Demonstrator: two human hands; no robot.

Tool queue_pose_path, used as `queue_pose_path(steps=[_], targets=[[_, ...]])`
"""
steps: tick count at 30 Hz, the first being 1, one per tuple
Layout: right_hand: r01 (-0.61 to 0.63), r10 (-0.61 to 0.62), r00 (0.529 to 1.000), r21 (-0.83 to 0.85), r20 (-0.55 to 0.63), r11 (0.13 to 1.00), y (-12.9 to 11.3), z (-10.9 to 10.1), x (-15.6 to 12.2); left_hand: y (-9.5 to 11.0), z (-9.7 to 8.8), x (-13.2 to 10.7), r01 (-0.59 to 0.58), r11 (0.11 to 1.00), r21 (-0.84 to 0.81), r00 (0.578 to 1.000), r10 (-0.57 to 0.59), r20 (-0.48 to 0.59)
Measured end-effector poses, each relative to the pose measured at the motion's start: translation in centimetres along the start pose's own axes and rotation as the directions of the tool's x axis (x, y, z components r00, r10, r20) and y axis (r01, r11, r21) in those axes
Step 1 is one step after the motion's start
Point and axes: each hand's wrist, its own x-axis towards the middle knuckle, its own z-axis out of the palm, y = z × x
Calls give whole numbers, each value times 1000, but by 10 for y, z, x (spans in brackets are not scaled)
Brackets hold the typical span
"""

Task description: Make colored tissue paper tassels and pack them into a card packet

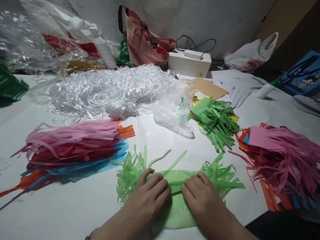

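Note:
A light green tissue sheet [175,206] with fringed ends lies on the white table [75,206] in front of me. My left hand [150,193] presses on its middle left, fingers curled together on the rolled edge. My right hand [197,193] does the same just to the right, fingertips on the fold. The green fringes [130,173] spread out to both sides of my hands.
A pink, red, blue and orange fringe pile [75,146] lies left. Darker green fringes [215,123] and a pink-red pile [282,160] lie right. White shredded strands [110,90], a clear plastic bag [172,110], a white box [190,63] and bags sit behind.

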Motion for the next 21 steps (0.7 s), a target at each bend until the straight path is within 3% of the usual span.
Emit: queue_pose_path(steps=[3, 7, 11, 14, 16, 18, 21], targets=[[-49, 50, 998, 24, -44, 998, 9, -2, -16, -1, -2, -10, 45, 998, -45, 998, -46, -32], [-203, 209, 974, 73, -83, 976, 15, 0, -22, 2, -6, -10, 212, 967, -143, 974, -220, -45], [-310, 314, 948, 73, -44, 948, 16, 3, -11, 7, -11, 6, 355, 933, -56, 934, -351, 67], [-373, 373, 928, 23, 2, 928, 16, 1, -5, 7, -12, 13, 402, 914, 48, 899, -405, 166], [-399, 399, 917, -9, -11, 917, 14, -1, -3, 6, -9, 13, 412, 909, 56, 893, -415, 171], [-387, 383, 920, -31, -86, 922, 11, -3, -1, 5, -4, 9, 389, 921, 20, 914, -389, 116], [-220, 225, 962, 49, -152, 974, 2, -5, 5, 4, 1, 3, 308, 949, -64, 951, -305, 42]])
